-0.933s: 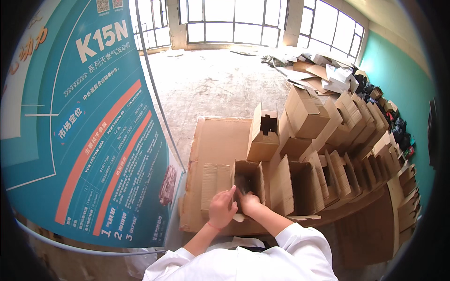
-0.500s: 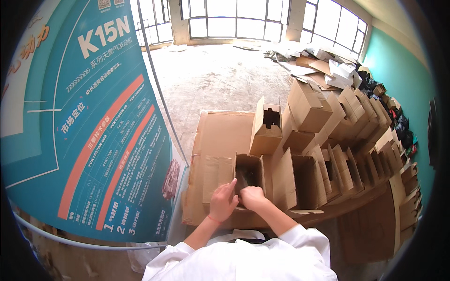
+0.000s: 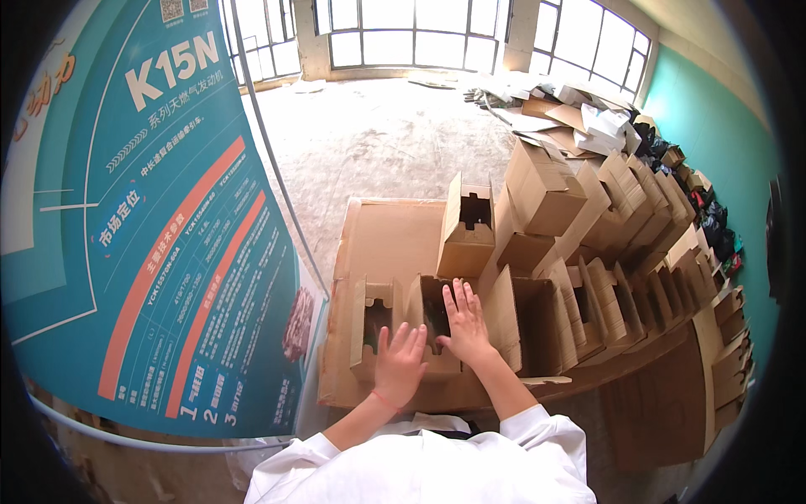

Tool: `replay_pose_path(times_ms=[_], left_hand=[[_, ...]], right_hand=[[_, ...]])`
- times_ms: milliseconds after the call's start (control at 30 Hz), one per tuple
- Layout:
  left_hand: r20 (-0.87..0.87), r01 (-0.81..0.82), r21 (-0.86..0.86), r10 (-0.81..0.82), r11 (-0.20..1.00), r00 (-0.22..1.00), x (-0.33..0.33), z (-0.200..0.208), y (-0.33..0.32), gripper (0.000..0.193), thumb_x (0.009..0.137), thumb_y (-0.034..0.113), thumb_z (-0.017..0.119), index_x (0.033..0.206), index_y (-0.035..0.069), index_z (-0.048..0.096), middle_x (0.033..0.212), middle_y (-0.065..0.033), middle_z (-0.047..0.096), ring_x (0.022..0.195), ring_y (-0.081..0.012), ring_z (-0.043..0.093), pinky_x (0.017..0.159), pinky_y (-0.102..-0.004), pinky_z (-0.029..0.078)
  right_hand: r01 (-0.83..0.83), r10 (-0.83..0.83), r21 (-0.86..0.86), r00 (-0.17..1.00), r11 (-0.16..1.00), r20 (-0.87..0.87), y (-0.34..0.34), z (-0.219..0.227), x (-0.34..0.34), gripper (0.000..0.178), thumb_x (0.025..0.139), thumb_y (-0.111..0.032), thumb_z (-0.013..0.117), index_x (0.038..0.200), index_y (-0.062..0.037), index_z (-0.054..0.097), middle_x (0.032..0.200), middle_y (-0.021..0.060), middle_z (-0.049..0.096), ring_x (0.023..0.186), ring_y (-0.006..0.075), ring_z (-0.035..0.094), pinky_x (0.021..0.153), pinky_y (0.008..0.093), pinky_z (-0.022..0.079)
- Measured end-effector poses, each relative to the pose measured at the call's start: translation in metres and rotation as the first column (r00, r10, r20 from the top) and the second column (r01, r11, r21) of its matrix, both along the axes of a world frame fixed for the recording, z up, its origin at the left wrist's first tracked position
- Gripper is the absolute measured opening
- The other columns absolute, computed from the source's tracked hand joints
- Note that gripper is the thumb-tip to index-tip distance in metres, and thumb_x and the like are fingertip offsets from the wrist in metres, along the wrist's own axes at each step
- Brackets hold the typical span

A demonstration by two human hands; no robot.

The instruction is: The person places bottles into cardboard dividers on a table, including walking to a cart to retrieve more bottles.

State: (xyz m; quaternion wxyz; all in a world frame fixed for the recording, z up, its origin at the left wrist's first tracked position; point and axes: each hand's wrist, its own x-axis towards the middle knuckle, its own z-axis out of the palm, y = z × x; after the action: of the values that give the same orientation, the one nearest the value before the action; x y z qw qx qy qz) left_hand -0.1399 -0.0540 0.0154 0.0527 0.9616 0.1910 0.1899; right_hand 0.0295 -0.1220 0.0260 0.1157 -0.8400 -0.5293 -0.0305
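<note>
An open cardboard box stands in front of me on a flat cardboard sheet, its inside dark. At its left rises another cardboard section with a notched dark opening; whether it belongs to the same box I cannot tell. My left hand is open, fingers spread, over the near edge between these two openings. My right hand is also open, its fingers stretched out over the right side of the box, hiding part of it. Neither hand holds anything.
A taller open box stands just beyond. To the right are a wide open box and rows of similar boxes. A teal banner on a metal frame fills the left. Scrap cardboard lies heaped at the far right.
My right hand has come out of the box opening, its closed fingers now spread, and moved up. The cardboard left of the box, flat before, now shows a notched opening. My left fingers have spread.
</note>
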Motion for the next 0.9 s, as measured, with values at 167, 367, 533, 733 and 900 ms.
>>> replay_pose_path(times_ms=[167, 367, 533, 733, 900], left_hand=[[0.044, 0.039, -0.050, -0.037, 0.998, 0.998, 0.009, -0.006, 0.001, 0.070, 0.072, 0.021, 0.074, 0.136, 0.010, 0.048, 0.128, -0.0074, 0.058, 0.127, -0.0233, 0.047, 0.117, -0.0495, 0.012], [0.030, 0.066, -0.147, -0.062, 0.987, 0.998, 0.005, -0.011, 0.007, 0.063, 0.073, 0.029, 0.074, 0.131, 0.013, 0.054, 0.133, -0.0089, 0.054, 0.127, -0.0250, 0.046, 0.115, -0.0498, 0.017], [-0.092, 0.088, -0.133, -0.101, 0.987, 0.991, -0.003, -0.023, 0.015, 0.065, 0.074, 0.043, 0.073, 0.131, 0.016, 0.054, 0.141, -0.0095, 0.046, 0.134, -0.0251, 0.038, 0.114, -0.0536, 0.014], [-0.164, 0.104, -0.042, -0.109, 0.994, 0.980, -0.003, -0.034, 0.019, 0.075, 0.072, 0.050, 0.073, 0.134, 0.014, 0.052, 0.144, -0.0120, 0.042, 0.139, -0.0252, 0.032, 0.116, -0.0518, 0.002], [-0.189, 0.053, -0.043, -0.060, 0.998, 0.980, -0.002, -0.023, 0.011, 0.076, 0.077, 0.051, 0.068, 0.137, 0.009, 0.048, 0.144, -0.0152, 0.042, 0.138, -0.0297, 0.032, 0.117, -0.0476, 0.009]], right_hand=[[-0.050, 0.049, 0.012, 0.998, 0.999, 0.047, 0.021, -0.017, 0.018, 0.084, 0.073, -0.019, 0.076, 0.141, 0.0002, 0.031, 0.142, 0.0179, 0.037, 0.137, 0.0335, 0.030, 0.114, 0.0451, 0.024], [-0.106, 0.140, 0.193, 0.976, 0.975, -0.169, 0.038, -0.044, 0.021, 0.057, 0.080, -0.009, 0.064, 0.130, 0.0047, 0.042, 0.129, 0.0228, 0.049, 0.127, 0.0350, 0.042, 0.111, 0.0458, 0.027], [0.006, 0.170, 0.417, 0.908, 0.909, -0.382, 0.025, -0.050, -0.004, 0.059, 0.092, -0.021, 0.052, 0.142, 0.0020, 0.033, 0.150, 0.0212, 0.029, 0.141, 0.0322, 0.026, 0.116, 0.0424, 0.020], [-0.036, 0.060, 0.100, 0.966, 0.994, -0.253, 0.028, -0.066, -0.018, 0.066, 0.097, -0.044, 0.038, 0.145, 0.0006, 0.030, 0.153, 0.0175, 0.027, 0.142, 0.0291, 0.026, 0.117, 0.0418, 0.016], [0.067, 0.092, 0.445, 0.941, 0.893, -0.327, -0.002, -0.029, -0.036, 0.047, 0.088, -0.016, 0.062, 0.130, 0.0022, 0.051, 0.144, 0.0183, 0.041, 0.138, 0.0375, 0.031, 0.112, 0.0426, 0.028]])
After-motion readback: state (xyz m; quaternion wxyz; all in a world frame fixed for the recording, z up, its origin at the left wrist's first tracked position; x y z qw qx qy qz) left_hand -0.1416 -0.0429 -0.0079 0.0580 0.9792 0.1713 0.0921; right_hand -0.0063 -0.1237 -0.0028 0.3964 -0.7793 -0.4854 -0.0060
